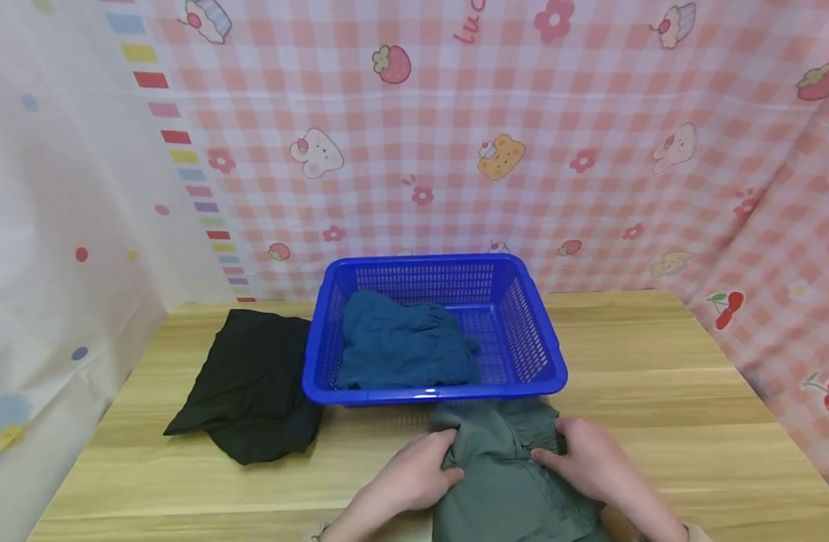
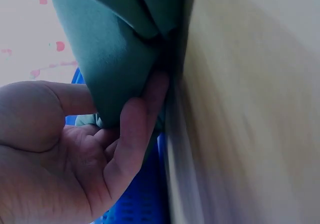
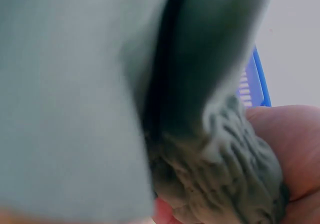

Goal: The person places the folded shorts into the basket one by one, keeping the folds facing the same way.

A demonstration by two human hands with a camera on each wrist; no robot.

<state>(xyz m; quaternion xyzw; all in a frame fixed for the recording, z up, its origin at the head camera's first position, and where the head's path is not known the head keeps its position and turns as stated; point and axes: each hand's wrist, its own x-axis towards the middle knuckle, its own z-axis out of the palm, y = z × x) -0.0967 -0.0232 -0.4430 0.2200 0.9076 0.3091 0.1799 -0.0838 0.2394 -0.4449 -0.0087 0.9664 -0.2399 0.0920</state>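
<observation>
Grey-green pants (image 1: 498, 474) with a gathered elastic waistband lie at the front of the table, their top edge right at the basket's near side. My left hand (image 1: 419, 473) pinches their left edge; in the left wrist view its thumb is on one side of the cloth and its curled fingers (image 2: 132, 129) are on the other. On the opposite side my right hand (image 1: 586, 459) grips the waistband (image 3: 225, 159) between thumb and fingers. Most of the right fingers are hidden by cloth in the right wrist view.
Behind the pants stands a blue plastic basket (image 1: 553, 376) with a folded teal garment (image 1: 403, 342) in its left part. A black garment (image 1: 258, 384) lies left of the basket, against its side. Patterned curtains (image 1: 414, 150) enclose the wooden table (image 1: 658, 391) at the back and sides.
</observation>
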